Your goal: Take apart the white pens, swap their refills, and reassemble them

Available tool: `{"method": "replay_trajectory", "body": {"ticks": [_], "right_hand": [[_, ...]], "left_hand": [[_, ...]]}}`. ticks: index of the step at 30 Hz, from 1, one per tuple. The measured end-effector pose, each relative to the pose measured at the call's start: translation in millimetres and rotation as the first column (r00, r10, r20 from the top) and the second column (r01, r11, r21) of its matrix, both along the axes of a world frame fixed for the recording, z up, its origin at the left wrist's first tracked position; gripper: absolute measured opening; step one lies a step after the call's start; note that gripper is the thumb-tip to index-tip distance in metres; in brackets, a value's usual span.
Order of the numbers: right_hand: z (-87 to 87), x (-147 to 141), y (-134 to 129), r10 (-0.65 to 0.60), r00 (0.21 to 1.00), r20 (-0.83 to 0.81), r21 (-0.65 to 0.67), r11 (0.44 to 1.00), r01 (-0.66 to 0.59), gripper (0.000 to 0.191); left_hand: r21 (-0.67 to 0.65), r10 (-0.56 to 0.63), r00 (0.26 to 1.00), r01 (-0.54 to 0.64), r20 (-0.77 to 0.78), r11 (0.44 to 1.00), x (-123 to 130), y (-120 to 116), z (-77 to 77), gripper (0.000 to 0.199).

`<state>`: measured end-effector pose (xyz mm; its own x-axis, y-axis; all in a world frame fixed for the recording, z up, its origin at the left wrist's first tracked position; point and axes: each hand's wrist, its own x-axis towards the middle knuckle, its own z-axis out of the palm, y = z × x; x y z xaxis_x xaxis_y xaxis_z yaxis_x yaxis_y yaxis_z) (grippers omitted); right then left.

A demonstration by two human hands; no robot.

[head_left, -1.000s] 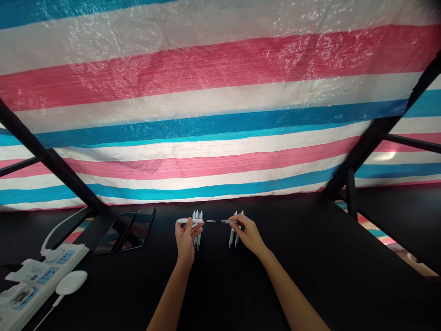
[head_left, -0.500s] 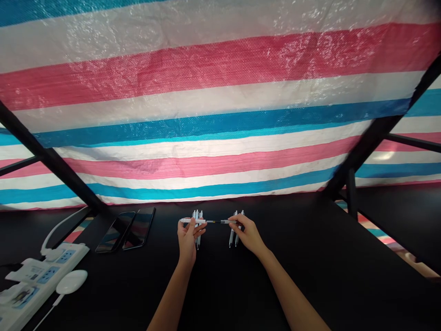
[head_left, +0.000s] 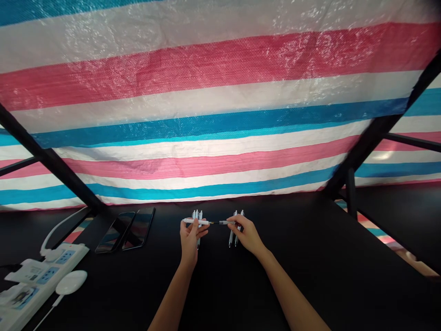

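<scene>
surface is a matte black table top (head_left: 292,266). behind it hangs a woven tarpaulin (head_left: 220,92) in pink, white and blue stripes, crossed by black metal bars (head_left: 51,161) at both sides. two smartphones (head_left: 127,231) lie side by side, face up, left of centre. at the lower left corner sit a white power strip (head_left: 46,276) with blue sockets, a white oval device (head_left: 71,282) and a white cable (head_left: 58,225). labels on the power strip are too small to read; no brand or writing on any item can be made out.

the white pen (head_left: 206,222) is held level above the table, between both hands. the left hand (head_left: 189,241) pinches its white barrel, left fingers (head_left: 203,232) curled and close together, thumb on top. the right hand (head_left: 248,234) pinches its grey end, right fingers (head_left: 237,221) pressed against it. a thin dark section shows between the hands; whether the pen is joined there cannot be told. the left hand partly covers the left group of white pens (head_left: 197,215) on the table. the right pair of white pens (head_left: 233,236) lies beneath the right hand, tips toward the person.
</scene>
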<state>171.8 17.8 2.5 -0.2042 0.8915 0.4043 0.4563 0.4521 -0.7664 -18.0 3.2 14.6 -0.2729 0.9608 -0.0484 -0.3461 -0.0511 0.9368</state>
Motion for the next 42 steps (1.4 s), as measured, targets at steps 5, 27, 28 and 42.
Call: {"method": "replay_trajectory", "body": {"ticks": [5, 27, 28, 42], "right_hand": [[0.3, -5.0, -3.6, 0.028, 1.000, 0.011, -0.008, 1.000, -0.028, 0.019], [-1.7, -15.2, -7.5, 0.040, 0.999, 0.030, 0.006, 0.999, -0.040, 0.014], [-1.5, -15.1, -7.8, 0.039, 0.999, 0.034, 0.003, 0.999, -0.040, 0.014], [2.7, -14.5, -9.6, 0.094, 0.995, 0.023, -0.110, 0.990, -0.091, 0.029]], "left_hand": [[-0.010, -0.027, 1.000, 0.027, -0.016, 1.000, 6.2, -3.2, 1.4, 0.036], [-0.016, -0.081, 0.995, 0.080, -0.052, 0.997, 13.3, -6.5, 0.9, 0.034], [-0.018, -0.082, 0.995, 0.081, -0.052, 0.997, 13.5, -6.4, 0.5, 0.034], [-0.007, -0.099, 0.994, 0.099, -0.054, 0.995, 14.5, -7.0, 2.7, 0.036]]}}
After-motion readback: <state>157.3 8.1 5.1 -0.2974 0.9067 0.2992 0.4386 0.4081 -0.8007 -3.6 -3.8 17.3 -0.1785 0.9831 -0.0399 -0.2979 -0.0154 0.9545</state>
